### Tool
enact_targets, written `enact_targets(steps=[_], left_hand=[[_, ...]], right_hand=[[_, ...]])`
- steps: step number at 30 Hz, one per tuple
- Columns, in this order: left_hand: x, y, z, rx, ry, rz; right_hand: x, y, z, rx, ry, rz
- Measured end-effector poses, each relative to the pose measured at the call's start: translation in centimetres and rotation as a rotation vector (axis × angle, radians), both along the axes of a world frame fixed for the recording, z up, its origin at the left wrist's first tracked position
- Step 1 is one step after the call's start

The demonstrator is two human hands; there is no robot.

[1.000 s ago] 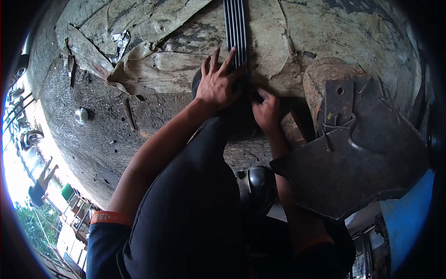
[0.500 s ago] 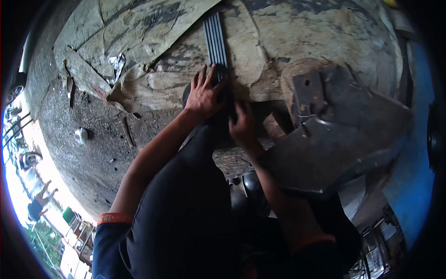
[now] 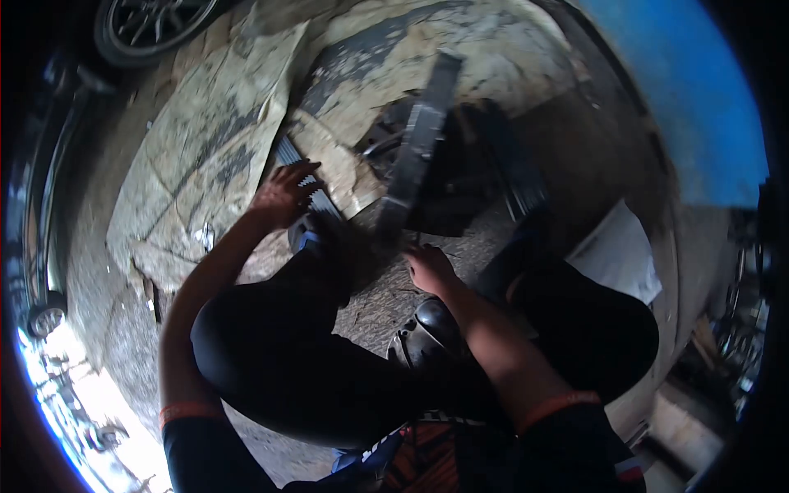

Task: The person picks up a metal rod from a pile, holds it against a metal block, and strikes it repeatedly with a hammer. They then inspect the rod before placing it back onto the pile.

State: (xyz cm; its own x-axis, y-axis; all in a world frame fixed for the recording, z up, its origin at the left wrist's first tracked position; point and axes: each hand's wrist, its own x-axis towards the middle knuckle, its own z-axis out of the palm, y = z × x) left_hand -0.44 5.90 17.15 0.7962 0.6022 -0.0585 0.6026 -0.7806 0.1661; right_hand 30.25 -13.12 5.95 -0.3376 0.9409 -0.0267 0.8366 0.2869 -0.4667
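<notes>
My left hand (image 3: pixel 286 195) lies over a dark ribbed strip (image 3: pixel 327 207), its fingers apart and slightly bent across the ridges. Beside that strip is my left foot. My right hand (image 3: pixel 431 268) is closed near the lower end of a dark metal plate (image 3: pixel 417 135). Something thin and dark rises from its fingers, too blurred to name. The plate leans up edge-on, with a dark round part partly hidden behind it. Between my legs lies a shiny dark metal piece (image 3: pixel 429 329).
A worn, stained sheet (image 3: pixel 205 156) covers much of the ground. Another ribbed strip (image 3: pixel 526 197) lies by my right leg, near a pale sheet (image 3: pixel 620 255). A blue panel (image 3: pixel 682 90) stands at the right. Vehicle wheels (image 3: pixel 152 25) show at the left.
My view has swung and drawn back. The metal plate, seen broadside before, now stands edge-on. My right hand has moved from the ribbed strip to the plate's lower end.
</notes>
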Motion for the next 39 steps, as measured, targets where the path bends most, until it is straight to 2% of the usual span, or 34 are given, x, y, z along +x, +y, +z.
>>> enact_targets(steps=[1,3,6,8,10,12,13,15,16,18,22,23,24,26,28,30,32,33,35,39], left_hand=[[1.1,1.1,2.2,0.050,0.010,-0.031],[4.1,3.0,6.8,0.125,0.019,-0.088],[10.3,3.9,13.6,0.236,0.017,-0.128],[14.7,4.0,15.6,0.284,-0.060,-0.144],[18.9,3.4,16.7,0.294,-0.010,-0.009],[21.3,3.2,17.2,0.400,-0.119,0.028],[22.3,2.9,17.4,0.409,-0.117,0.017],[24.2,2.6,17.6,0.347,-0.238,0.155],[25.0,2.4,17.5,0.349,-0.234,0.139],[26.4,2.2,16.9,0.370,-0.176,0.081],[28.0,2.2,14.3,0.261,-0.113,0.043],[28.2,2.4,14.1,0.317,0.000,0.022],[28.4,2.3,14.6,0.312,0.004,0.027],[28.8,2.2,15.7,0.133,-0.017,0.044],[28.6,2.5,14.9,0.157,-0.063,0.065],[28.7,2.1,14.9,0.197,-0.116,0.023],[28.8,2.4,14.9,0.197,-0.133,0.037],[28.8,2.3,15.2,0.178,-0.149,0.042],[28.9,2.3,15.2,0.148,-0.183,0.047],[28.7,2.5,15.0,0.164,-0.203,0.037]], right_hand=[[0.7,0.0,1.0,0.020,-0.001,-0.043],[2.4,0.8,2.8,-0.258,-0.091,0.017],[5.8,2.5,6.4,-0.318,-0.127,-0.101],[8.5,3.8,9.2,-0.324,-0.320,-0.019],[10.7,4.6,12.4,-0.311,-0.295,-0.132],[12.6,5.1,15.5,-0.290,-0.132,-0.492],[13.8,5.4,15.3,-0.283,-0.124,-0.501],[16.1,5.9,14.5,-0.204,-0.068,-0.610],[16.9,6.2,14.0,-0.203,-0.058,-0.624],[18.2,6.6,12.6,-0.269,-0.066,-0.827],[18.9,7.6,8.8,-0.290,-0.027,-0.909],[18.8,7.6,8.0,-0.282,-0.036,-0.915],[18.9,7.8,6.6,-0.289,-0.037,-0.910],[19.5,8.4,2.9,-0.279,-0.045,-0.865],[19.6,8.6,1.5,-0.243,-0.028,-0.870],[20.2,9.6,-0.8,-0.256,-0.168,-0.799],[20.5,9.9,-2.6,-0.270,-0.186,-0.777],[20.8,9.8,-3.7,-0.195,-0.163,-0.792],[21.2,9.4,-4.8,-0.074,-0.122,-0.810],[22.0,9.8,-5.1,-0.141,-0.134,-0.748]])
